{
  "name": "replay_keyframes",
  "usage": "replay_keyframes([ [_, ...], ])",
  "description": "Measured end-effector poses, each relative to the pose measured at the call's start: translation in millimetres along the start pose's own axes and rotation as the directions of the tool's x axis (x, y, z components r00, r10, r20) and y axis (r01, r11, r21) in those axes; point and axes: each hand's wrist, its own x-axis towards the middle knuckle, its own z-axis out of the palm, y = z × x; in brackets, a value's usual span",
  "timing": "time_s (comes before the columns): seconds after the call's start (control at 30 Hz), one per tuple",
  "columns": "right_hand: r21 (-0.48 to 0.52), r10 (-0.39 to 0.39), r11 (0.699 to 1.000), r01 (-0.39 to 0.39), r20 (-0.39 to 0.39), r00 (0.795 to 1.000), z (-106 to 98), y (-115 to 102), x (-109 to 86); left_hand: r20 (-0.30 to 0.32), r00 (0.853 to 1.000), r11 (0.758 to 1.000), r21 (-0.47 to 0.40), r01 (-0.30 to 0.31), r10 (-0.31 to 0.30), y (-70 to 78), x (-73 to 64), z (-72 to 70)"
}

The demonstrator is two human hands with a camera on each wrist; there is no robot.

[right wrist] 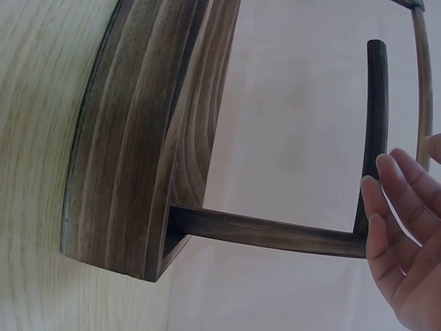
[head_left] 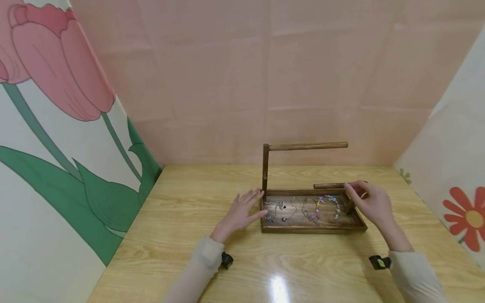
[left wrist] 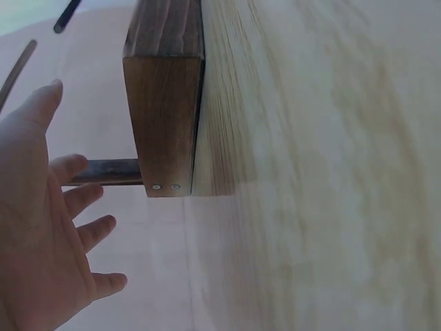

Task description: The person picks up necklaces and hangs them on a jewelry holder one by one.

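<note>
A dark wooden jewelry stand (head_left: 313,230) has a shallow tray base. Inside lie several thin chains with small pendants (head_left: 283,219) and a string of coloured beads (head_left: 338,203). My left hand (head_left: 241,212) is spread, fingers nearly straight, at the tray's left end beside the tall post (head_left: 265,168); in the left wrist view its fingertips overlap that post. My right hand (head_left: 373,203) is at the lower bar (head_left: 329,185), its thumb and fingers bent towards each other; its thumb side is cut off in the right wrist view, so I cannot tell whether it grips the bar.
The tall post carries a higher bar (head_left: 308,146) reaching right above the tray. A wooden table (head_left: 182,202) supports the stand, and a pink hanging sheet (head_left: 227,84) is behind it. Flower-printed panels (head_left: 464,147) flank both sides.
</note>
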Motion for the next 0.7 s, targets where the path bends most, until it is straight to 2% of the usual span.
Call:
replay_keyframes([
  [0.2, -0.032, 0.041, 0.999, -0.039, 0.064, 0.997, -1, 4, -4.7, 0.012, 1.0, 0.999, -0.049, 0.005, -0.005, 1.6, -1.3, 0.8],
  [0.43, -0.074, 0.094, 0.994, -0.082, 0.174, 0.98, -1, 6, -9.0, 0.042, 0.999, 0.996, -0.086, 0.01, -0.006, 4.0, 0.0, 2.6],
  [0.7, -0.055, 0.114, 0.993, -0.105, 0.217, 0.97, 5, 5, -11.1, 0.075, 0.997, 0.992, -0.123, 0.027, -0.018, 3.3, -0.7, 4.4],
])
